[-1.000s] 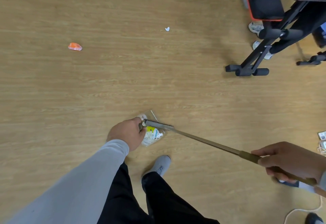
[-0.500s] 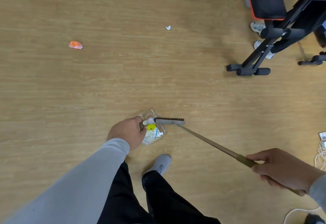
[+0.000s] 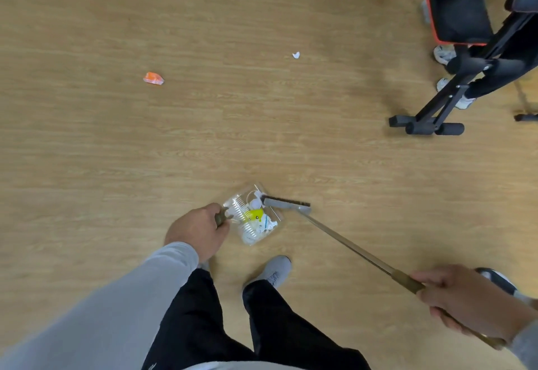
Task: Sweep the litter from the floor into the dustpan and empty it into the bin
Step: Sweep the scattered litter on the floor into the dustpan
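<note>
While gripping the dustpan's (image 3: 252,218) short handle with the left hand (image 3: 198,231) closed tight, holding the clear pan flat on the wood floor (image 3: 145,151), white and yellow litter (image 3: 256,218) lying inside. Wrapping the right hand (image 3: 463,301) around the broom (image 3: 343,241) pole, resting the brush head against the dustpan's far edge. Leaving an orange wrapper (image 3: 153,78) and a white scrap (image 3: 296,55) lying well beyond the dustpan.

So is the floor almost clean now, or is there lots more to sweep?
Partly done. The clear dustpan already holds white and yellow scraps. The left hand grips its handle, and the right hand holds the broom, whose head sits at the pan's mouth. Left to do: the orange wrapper and the small white scrap lie on the floor. No bin shows, so emptying comes later.
</note>
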Tool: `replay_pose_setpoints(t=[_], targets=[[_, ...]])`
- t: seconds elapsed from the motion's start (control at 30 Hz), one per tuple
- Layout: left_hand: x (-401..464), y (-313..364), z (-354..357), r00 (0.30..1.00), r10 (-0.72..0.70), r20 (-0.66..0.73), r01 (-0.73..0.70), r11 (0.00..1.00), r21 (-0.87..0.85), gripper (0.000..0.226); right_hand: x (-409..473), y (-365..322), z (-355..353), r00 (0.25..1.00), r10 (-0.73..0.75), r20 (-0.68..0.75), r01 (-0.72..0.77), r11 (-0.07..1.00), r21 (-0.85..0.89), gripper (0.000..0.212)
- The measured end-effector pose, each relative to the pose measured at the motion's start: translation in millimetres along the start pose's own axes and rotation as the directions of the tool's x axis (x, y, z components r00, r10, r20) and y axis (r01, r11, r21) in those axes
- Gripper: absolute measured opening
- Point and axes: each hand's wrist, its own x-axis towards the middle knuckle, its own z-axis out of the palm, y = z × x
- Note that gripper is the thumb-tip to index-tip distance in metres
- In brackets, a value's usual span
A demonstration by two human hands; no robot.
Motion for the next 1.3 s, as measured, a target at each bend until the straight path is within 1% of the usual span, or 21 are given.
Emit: replay_pose_setpoints(t=[0.13, 0.3, 0.43, 0.5, 0.53, 0.6, 0.67, 0.73, 0.83, 0.93, 1.0, 1.1, 1.17, 1.3], targets=[[-32.2, -21.5, -14.1, 0.999, -0.041, -0.035, 0.040, 0.999, -0.026, 0.018, -19.0, -2.3, 19.9, 0.997, -0.074, 0.039, 0.075, 0.997, -0.026, 0.026], [-56.6, -59.2, -30.8, 0.992, -0.083, -0.095, 0.077, 0.995, -0.065, 0.027, -46.0, -15.5, 43.2, 0.991, -0.126, 0.042, 0.124, 0.991, 0.051, 0.029], [-74.6, -105.6, -42.3, 0.982, -0.121, -0.146, 0.103, 0.987, -0.127, 0.027, -69.4, -36.5, 75.3, 0.993, -0.098, 0.073, 0.090, 0.990, 0.107, 0.029], [-84.5, -131.3, -49.6, 0.976, -0.138, -0.170, 0.111, 0.981, -0.159, 0.026, -85.7, -47.9, 90.9, 0.988, -0.120, 0.099, 0.108, 0.987, 0.121, 0.022], [-89.6, -144.4, -53.7, 0.973, -0.145, -0.180, 0.114, 0.978, -0.172, 0.026, -95.8, -54.4, 100.6, 0.985, -0.133, 0.112, 0.123, 0.988, 0.095, 0.017], [-100.7, -171.7, -62.8, 0.967, -0.167, -0.194, 0.125, 0.969, -0.212, 0.024, -115.2, -69.1, 123.0, 0.980, -0.167, 0.112, 0.166, 0.986, 0.011, 0.015], [-111.2, -198.2, -72.1, 0.962, -0.188, -0.198, 0.135, 0.957, -0.255, 0.023, -130.1, -82.5, 144.6, 0.985, -0.162, 0.061, 0.163, 0.986, -0.022, 0.020], [-118.9, -222.8, -81.1, 0.953, -0.212, -0.216, 0.144, 0.946, -0.290, 0.022, -144.3, -98.4, 164.4, 0.984, -0.178, 0.010, 0.178, 0.979, -0.101, 0.026], [-126.1, -255.0, -90.4, 0.936, -0.257, -0.239, 0.162, 0.920, -0.358, 0.019, -158.9, -125.5, 181.2, 0.978, -0.209, -0.001, 0.203, 0.953, -0.223, 0.029], [-128.0, -279.2, -93.4, 0.928, -0.288, -0.236, 0.177, 0.899, -0.401, 0.018, -162.7, -146.5, 191.0, 0.979, -0.200, 0.031, 0.201, 0.940, -0.276, 0.030], [-128.1, -290.8, -92.1, 0.924, -0.304, -0.234, 0.185, 0.888, -0.422, 0.019, -164.3, -155.4, 195.7, 0.986, -0.164, 0.041, 0.169, 0.934, -0.316, 0.029], [-130.4, -302.6, -87.8, 0.903, -0.358, -0.237, 0.208, 0.847, -0.489, 0.018, -165.7, -160.0, 198.6, 0.992, -0.129, -0.007, 0.117, 0.922, -0.369, 0.032], [-131.6, -308.0, -86.7, 0.886, -0.396, -0.243, 0.220, 0.818, -0.531, 0.018, -169.0, -160.9, 201.0, 0.994, -0.104, -0.034, 0.085, 0.926, -0.367, 0.032], [-131.2, -315.3, -87.0, 0.866, -0.432, -0.251, 0.238, 0.798, -0.553, 0.018, -179.6, -166.1, 200.3, 0.997, -0.071, -0.029, 0.057, 0.938, -0.342, 0.027]])
